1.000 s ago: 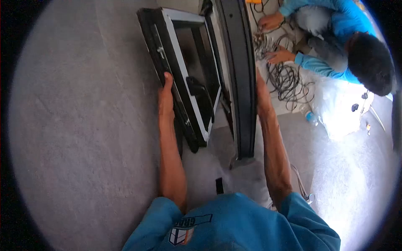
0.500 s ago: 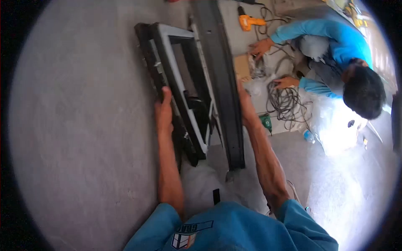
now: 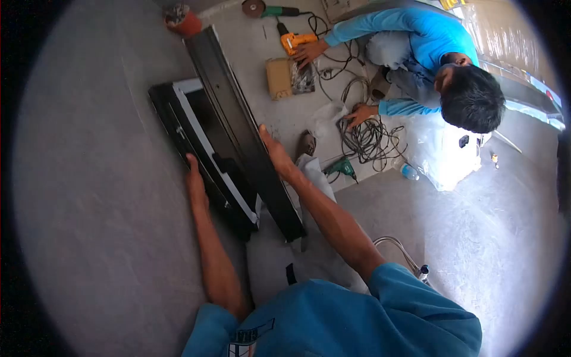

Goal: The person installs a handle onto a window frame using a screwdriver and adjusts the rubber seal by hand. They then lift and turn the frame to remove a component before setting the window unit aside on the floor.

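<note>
A long black metal bar (image 3: pixel 235 122) slants in front of me, its lower end near my legs. My right hand (image 3: pixel 273 152) grips its right edge, the fingers hidden under it. To the left, a black frame with a pale inner edge (image 3: pixel 205 152) lies partly behind the bar. My left hand (image 3: pixel 196 181) holds this frame by its outer left side, thumb on top and the other fingers out of sight.
A co-worker (image 3: pixel 440 47) crouches at the right, hands near an orange drill (image 3: pixel 294 41) and coiled cables (image 3: pixel 369 140). A cardboard box (image 3: pixel 278 78), green drill (image 3: pixel 342 169), grinder (image 3: pixel 270 10), red bucket (image 3: pixel 183 22) and bottle (image 3: pixel 409 171) are around.
The bar and the frame, with both my hands, have shifted left and tilted further left in view. The red bucket and the grinder have come into view. The co-worker's upper hand now touches the orange drill.
</note>
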Action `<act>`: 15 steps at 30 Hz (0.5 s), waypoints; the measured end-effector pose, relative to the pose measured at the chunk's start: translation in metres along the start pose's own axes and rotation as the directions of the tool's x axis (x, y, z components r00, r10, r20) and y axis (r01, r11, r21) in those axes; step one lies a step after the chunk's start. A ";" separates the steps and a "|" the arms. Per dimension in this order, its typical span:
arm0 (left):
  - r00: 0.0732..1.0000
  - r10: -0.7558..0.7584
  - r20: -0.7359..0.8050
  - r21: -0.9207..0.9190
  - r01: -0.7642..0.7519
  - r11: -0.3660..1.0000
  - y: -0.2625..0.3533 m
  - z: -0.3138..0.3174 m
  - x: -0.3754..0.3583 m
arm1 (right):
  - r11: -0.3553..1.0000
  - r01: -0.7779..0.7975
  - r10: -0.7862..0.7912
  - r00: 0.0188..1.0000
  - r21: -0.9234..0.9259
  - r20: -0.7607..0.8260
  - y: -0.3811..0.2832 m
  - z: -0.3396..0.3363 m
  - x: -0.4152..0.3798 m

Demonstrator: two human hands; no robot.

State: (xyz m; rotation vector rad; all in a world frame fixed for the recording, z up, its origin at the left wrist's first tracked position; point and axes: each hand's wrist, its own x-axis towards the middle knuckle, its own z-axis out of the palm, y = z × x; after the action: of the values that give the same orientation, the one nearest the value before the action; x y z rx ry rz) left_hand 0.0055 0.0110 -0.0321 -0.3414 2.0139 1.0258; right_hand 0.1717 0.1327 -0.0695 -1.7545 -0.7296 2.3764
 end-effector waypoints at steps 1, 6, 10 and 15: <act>1.000 0.025 0.005 0.000 -0.025 1.000 0.004 -0.001 -0.005 | 0.999 -0.027 0.026 0.999 -0.035 -0.030 0.000 -0.002 -0.001; 0.978 0.173 -0.112 0.387 -0.118 0.914 -0.010 -0.002 -0.020 | 0.985 -0.073 0.073 0.997 -0.159 -0.004 0.014 -0.009 -0.001; 0.982 0.172 -0.079 0.665 -0.077 0.743 0.000 -0.008 -0.026 | 0.950 -0.125 0.145 0.988 -0.286 0.050 0.020 -0.006 0.003; 0.951 0.269 -0.153 0.678 -0.097 0.729 -0.010 -0.006 -0.015 | 0.866 -0.191 0.259 0.962 -0.462 0.089 0.003 -0.016 0.016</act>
State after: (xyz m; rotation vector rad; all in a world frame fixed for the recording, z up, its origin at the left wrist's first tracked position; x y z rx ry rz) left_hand 0.0171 -0.0018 -0.0245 0.1383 2.5237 0.3110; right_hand 0.1820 0.1406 -0.0880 -1.9311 -1.2504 2.6804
